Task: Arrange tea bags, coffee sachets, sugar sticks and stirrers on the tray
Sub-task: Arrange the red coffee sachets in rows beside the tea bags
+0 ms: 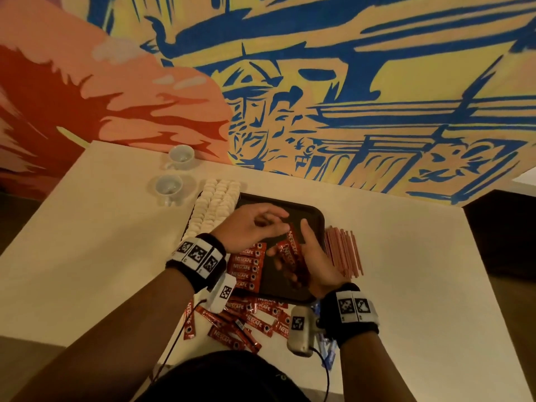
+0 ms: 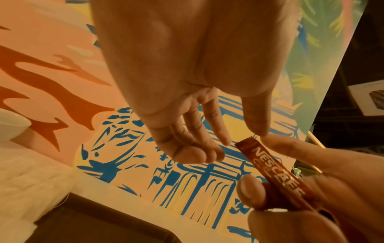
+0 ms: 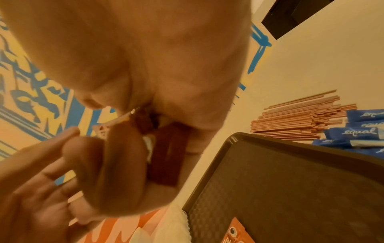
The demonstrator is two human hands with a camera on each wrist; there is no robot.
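Loose coffee sachets [image 1: 243, 320] lie nearest you on the desk [image 1: 406, 285]. The tray [image 1: 314, 216] carries a sachet row [image 1: 246, 265]. Above it your right hand [image 1: 316, 262] grips a sachet bundle [image 1: 291, 253]; left hand [image 1: 249, 227] fingers relaxed, apart. Stirrers [image 1: 343, 250] right; cups [image 1: 169, 185] beyond.

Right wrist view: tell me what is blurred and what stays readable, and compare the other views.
Right wrist: fingers and held sachets smeared; blue sachets readable. Left wrist: sachet lettering sharp, warm orange cast. Head: wide-angle bending, dim; tray dark.

dim warm orange light throughout, wide-angle bending at the edges, wrist views soft and blurred up close.
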